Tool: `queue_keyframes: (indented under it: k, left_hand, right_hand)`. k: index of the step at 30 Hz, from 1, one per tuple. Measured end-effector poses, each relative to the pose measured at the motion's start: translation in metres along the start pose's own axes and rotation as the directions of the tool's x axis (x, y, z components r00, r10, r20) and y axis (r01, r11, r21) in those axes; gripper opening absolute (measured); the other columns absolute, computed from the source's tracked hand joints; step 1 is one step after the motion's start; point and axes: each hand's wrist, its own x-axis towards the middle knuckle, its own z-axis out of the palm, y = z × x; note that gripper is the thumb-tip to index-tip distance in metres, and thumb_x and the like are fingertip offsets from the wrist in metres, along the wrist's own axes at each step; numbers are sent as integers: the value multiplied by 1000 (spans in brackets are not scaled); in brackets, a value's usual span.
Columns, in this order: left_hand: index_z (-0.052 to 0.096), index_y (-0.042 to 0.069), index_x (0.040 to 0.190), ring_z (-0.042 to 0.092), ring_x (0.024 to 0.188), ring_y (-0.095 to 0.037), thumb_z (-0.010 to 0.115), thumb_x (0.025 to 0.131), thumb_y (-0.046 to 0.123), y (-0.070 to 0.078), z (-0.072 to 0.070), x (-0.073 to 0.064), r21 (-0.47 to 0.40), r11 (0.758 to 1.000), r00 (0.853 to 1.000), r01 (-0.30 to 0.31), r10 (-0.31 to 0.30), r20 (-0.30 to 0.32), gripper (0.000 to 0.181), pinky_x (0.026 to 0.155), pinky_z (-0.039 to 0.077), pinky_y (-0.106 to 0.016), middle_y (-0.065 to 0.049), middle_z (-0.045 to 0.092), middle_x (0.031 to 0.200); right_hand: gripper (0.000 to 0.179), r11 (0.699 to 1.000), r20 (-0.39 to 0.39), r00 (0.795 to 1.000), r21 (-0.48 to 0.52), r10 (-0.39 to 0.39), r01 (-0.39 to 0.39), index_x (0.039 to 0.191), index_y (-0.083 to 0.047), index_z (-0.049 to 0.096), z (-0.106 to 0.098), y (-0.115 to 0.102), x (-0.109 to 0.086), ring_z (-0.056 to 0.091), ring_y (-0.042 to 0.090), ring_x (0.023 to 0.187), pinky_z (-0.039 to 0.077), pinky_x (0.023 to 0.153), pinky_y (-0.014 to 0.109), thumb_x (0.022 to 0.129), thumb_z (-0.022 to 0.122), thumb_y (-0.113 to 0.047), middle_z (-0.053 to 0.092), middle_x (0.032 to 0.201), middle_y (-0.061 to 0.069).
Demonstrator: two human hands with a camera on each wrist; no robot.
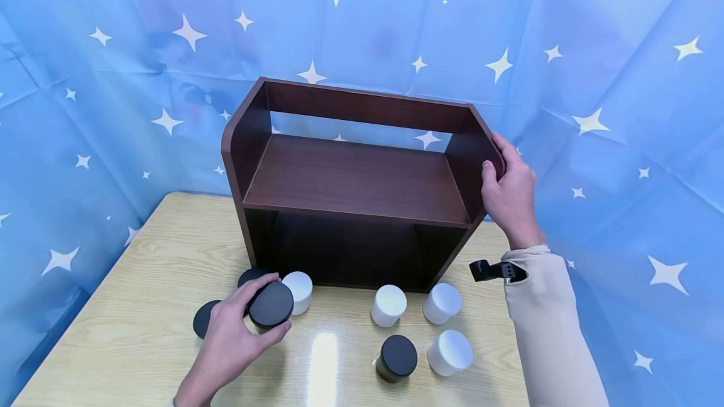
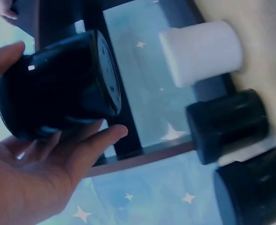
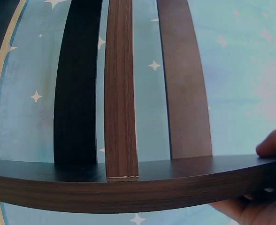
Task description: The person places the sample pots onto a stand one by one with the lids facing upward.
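The left wrist view shows the base of the held black jar (image 2: 109,72), seemingly with small marks, which the head view hides; the left hand (image 1: 234,335) pinches this jar between thumb and fingers, above the surface (image 1: 141,306) at the front left of the brown shelf (image 1: 356,174). The right wrist view cuts off most of the right hand (image 1: 511,187), which the head view shows gripping the shelf's right side panel. Two other black jars (image 1: 398,357) are partly hidden by the left hand and its jar. Counted: four black jars altogether, four white jars (image 1: 388,303), one shelf.
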Motion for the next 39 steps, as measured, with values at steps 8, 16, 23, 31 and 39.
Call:
queue_keyframes:
  k: [8,16,23,31,39]
  left_hand:
    - [64,27,130,68,100,-12,92,65,16,13,-8,7,-42,999,997,4,-7,-75,72,79,53,-28,5,71,123]
    - [62,29,135,70,101,-20,90,71,22,25,-19,17,-106,992,995,74,-81,-58,71,77,54,-26,-3,73,124]
    - [64,31,128,68,93,-16,92,68,25,33,-20,26,-102,985,988,137,-143,-64,66,73,51,-29,-1,76,110]
    - [65,34,123,69,92,-14,93,67,27,41,-12,31,-177,976,988,126,-138,-62,63,75,52,-29,3,76,108]
    - [66,32,123,69,95,-17,93,68,27,44,-22,34,-175,974,984,141,-156,-80,62,78,52,-32,2,75,111]
  right_hand:
    - [49,1000,0,1000,13,-1,1,150,-14,47,3,-1,-1,59,31,119,42,84,16,101,47,-14,54,149,13]
    - [49,1000,-8,1000,23,-13,13,150,-13,48,5,-1,0,59,32,118,39,82,13,101,48,-12,55,148,14]
    - [50,999,-18,1000,32,-12,13,150,-12,48,2,1,1,59,34,114,38,77,9,101,47,-11,55,147,17]
    - [50,999,-27,999,21,38,-37,151,-18,48,-6,1,0,59,29,116,39,76,6,101,47,-13,55,148,13]
    - [50,999,4,999,23,35,-35,151,-18,47,2,-1,-1,58,32,121,39,79,7,102,47,-15,53,150,12]
